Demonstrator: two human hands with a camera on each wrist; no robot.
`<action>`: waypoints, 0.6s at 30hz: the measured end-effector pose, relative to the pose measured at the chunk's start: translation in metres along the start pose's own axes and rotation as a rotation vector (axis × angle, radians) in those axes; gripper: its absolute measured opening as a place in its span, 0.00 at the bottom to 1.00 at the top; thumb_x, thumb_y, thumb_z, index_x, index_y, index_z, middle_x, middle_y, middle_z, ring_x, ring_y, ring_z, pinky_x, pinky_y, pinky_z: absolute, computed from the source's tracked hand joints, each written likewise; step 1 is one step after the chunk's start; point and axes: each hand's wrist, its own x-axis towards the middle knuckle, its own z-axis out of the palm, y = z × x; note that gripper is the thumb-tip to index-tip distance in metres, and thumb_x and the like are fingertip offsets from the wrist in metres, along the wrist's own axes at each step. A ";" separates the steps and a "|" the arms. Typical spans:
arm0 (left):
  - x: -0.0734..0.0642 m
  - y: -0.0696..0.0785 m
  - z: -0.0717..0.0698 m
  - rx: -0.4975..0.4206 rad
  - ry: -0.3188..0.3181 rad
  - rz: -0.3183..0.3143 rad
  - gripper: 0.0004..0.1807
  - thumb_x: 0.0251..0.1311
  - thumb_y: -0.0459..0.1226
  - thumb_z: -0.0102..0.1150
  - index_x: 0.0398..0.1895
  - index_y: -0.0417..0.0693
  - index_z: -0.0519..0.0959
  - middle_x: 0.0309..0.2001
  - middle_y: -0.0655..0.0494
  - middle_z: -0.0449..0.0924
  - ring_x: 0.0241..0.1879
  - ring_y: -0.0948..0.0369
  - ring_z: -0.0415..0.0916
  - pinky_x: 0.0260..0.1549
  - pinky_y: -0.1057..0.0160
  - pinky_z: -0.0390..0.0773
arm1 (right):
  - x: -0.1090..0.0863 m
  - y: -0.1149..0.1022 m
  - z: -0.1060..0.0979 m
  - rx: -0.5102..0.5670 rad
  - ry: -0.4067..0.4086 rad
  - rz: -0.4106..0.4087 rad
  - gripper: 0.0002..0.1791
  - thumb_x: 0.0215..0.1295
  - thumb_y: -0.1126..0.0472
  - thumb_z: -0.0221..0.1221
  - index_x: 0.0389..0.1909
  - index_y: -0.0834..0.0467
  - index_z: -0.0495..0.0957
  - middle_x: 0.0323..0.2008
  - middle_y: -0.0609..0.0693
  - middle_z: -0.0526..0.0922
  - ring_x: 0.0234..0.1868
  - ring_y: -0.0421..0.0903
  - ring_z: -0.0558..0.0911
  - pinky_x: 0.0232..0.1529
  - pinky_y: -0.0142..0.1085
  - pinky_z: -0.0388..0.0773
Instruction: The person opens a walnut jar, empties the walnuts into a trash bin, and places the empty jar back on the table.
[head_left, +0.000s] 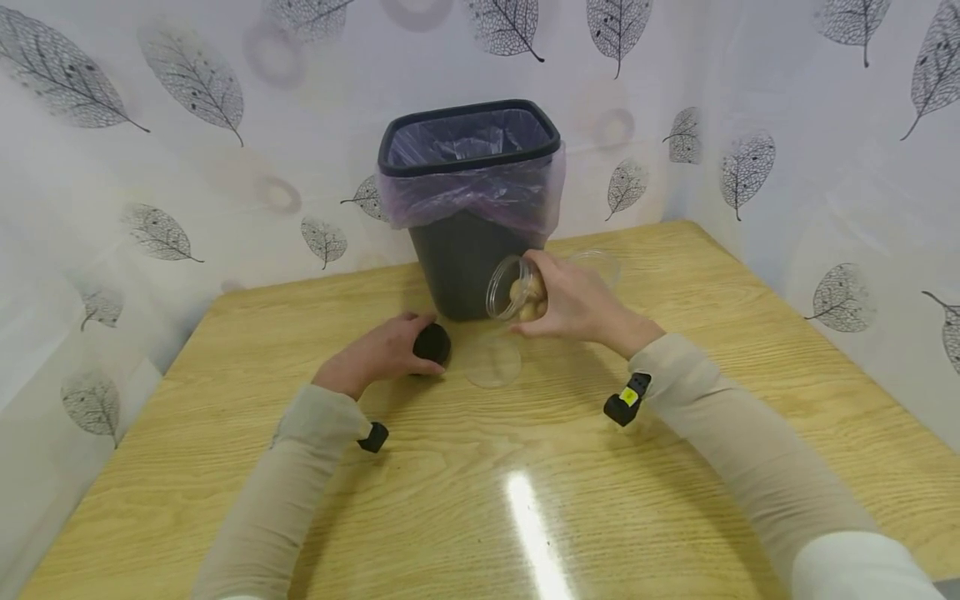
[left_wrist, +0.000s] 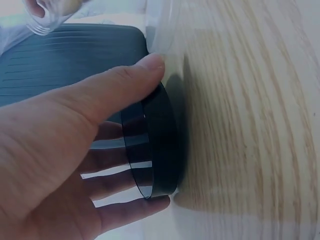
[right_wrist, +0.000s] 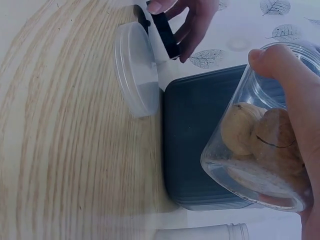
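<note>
My left hand [head_left: 382,352] grips a black round lid [left_wrist: 165,140] by its rim, thumb on one side and fingers on the other, close over the table. My right hand [head_left: 573,298] holds a clear jar [right_wrist: 235,160], thumb near its rim. The jar is tilted, and its open mouth points left in the head view, in front of the bin. Inside are several walnuts [right_wrist: 275,135], one with a dark crack line. Between the hands, a translucent shallow round container [head_left: 492,361] stands on the table.
A dark bin [head_left: 465,258] with a purple liner [head_left: 480,196] stands at the back of the wooden table [head_left: 465,492]. Behind my right hand is another clear round container [head_left: 600,262], partly hidden. A leaf-patterned curtain [head_left: 285,142] hangs behind the table.
</note>
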 end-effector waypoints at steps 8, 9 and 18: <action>0.000 -0.002 0.005 0.044 -0.046 0.012 0.48 0.57 0.52 0.69 0.73 0.34 0.61 0.70 0.33 0.63 0.69 0.40 0.63 0.68 0.45 0.65 | 0.003 0.002 -0.013 -0.041 0.013 0.002 0.54 0.37 0.38 0.76 0.63 0.63 0.66 0.47 0.59 0.82 0.44 0.55 0.83 0.41 0.49 0.81; 0.000 -0.003 0.006 0.045 -0.049 0.014 0.47 0.57 0.52 0.69 0.73 0.34 0.61 0.70 0.34 0.63 0.70 0.41 0.63 0.68 0.45 0.65 | 0.004 0.002 -0.015 -0.042 0.009 0.010 0.54 0.38 0.38 0.76 0.63 0.62 0.66 0.47 0.58 0.82 0.44 0.54 0.83 0.40 0.49 0.81; 0.002 -0.011 0.007 -0.038 -0.033 -0.029 0.50 0.59 0.56 0.65 0.75 0.37 0.57 0.73 0.33 0.57 0.71 0.40 0.60 0.69 0.44 0.64 | 0.009 0.003 -0.032 -0.011 0.009 0.004 0.53 0.39 0.38 0.76 0.61 0.63 0.67 0.46 0.56 0.80 0.43 0.52 0.80 0.43 0.47 0.80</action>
